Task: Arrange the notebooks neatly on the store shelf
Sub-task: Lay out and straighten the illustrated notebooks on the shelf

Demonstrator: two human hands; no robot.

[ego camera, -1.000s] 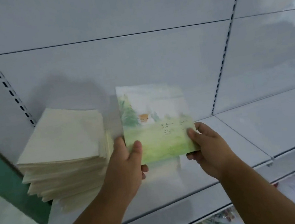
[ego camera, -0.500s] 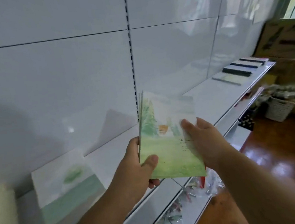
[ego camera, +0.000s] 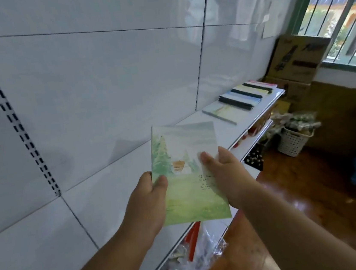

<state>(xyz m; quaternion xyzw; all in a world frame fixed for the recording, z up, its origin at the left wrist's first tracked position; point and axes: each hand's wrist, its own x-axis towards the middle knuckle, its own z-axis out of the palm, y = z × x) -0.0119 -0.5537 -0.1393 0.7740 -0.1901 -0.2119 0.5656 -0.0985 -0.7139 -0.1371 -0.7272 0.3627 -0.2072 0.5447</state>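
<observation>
Along shelf (ego camera: 122, 200) far end: notebook row (ego camera: 242, 100) | beyond: carton (ego camera: 298, 59), basket (ego camera: 294, 143)

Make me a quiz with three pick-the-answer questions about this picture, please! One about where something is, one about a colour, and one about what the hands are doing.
1. Where do the other notebooks lie?
A. At the far end of the shelf
B. On the floor
C. In the white basket

2. What colour is the lower part of the held notebook cover?
A. Red
B. Green
C. Black

3. How is that notebook held?
A. By both hands
B. By the left hand alone
C. By no hand; it lies on the shelf

Answers:
1 A: they lie in a row near the cardboard boxes.
2 B: a green meadow is painted there.
3 A: the left hand and right hand each grip a side.
</observation>
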